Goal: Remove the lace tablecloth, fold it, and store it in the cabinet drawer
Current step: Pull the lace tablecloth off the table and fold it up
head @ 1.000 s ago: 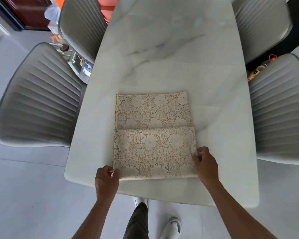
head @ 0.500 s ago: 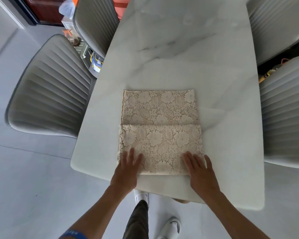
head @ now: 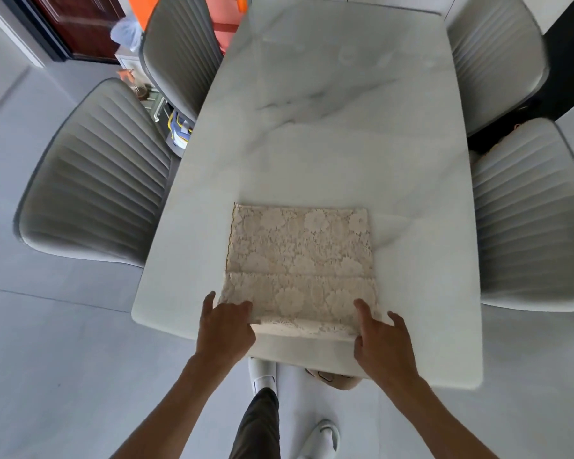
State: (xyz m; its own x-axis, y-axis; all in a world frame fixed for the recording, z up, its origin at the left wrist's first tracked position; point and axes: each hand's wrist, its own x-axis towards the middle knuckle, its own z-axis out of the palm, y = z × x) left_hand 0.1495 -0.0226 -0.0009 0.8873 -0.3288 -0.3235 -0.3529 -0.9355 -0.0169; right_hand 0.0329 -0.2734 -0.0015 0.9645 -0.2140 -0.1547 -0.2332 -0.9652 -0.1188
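Observation:
The beige lace tablecloth (head: 300, 260) lies folded into a rectangle on the near end of the white marble table (head: 328, 134). Its near edge is raised off the tabletop, showing the underside of the fold. My left hand (head: 224, 327) grips the near-left corner, thumb on top of the lace. At the near-right corner my right hand (head: 383, 341) holds the raised edge, thumb on top and one finger spread out to the right. No cabinet or drawer is in view.
Grey ribbed chairs stand at the table's left (head: 96, 180), far left (head: 179, 51), right (head: 531, 213) and far right (head: 494, 58). Small clutter sits on the floor between the left chairs. I stand at the table's near end on a pale tiled floor.
My hands went from lying flat on the near half of the cloth to gripping its near edge and lifting it. The view has shifted slightly.

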